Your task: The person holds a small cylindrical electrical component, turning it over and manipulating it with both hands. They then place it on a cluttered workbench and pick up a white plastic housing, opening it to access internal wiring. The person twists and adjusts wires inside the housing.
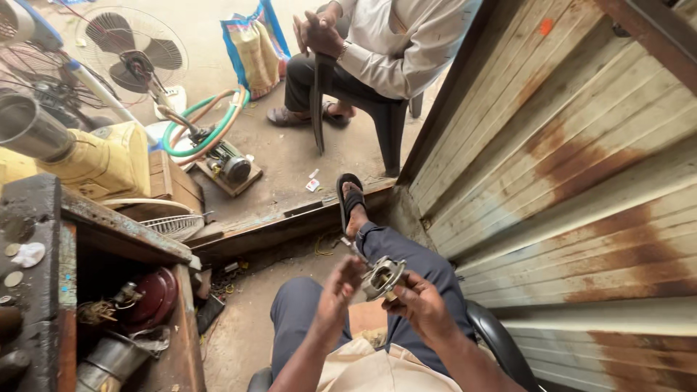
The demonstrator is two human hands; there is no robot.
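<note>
Cramped workshop corner, with bare dusty concrete floor [239, 341] below and a rusty corrugated metal wall [581, 167] on the right. On the left, a dark wooden workbench [87, 225] with old metal parts on its lower shelf. Beyond the doorstep, a standing fan [134, 54], a coiled green hose [203, 120], a small motor [231, 167] on a board, a striped bag [254, 47]. Another person [385, 43] seated on a dark plastic chair [385, 120] outside, hands joined.

Held up over the lap, in front of the knees: a small round metal part [382, 277], grey and dull, with a hole in the middle and a thin rod sticking out to the upper left. Right hand [420, 305] grasping this part from below with the fingers. Left hand [337, 290] loose and unclenched, fingers spread, just beside the part; touching or not, cannot tell.
</note>
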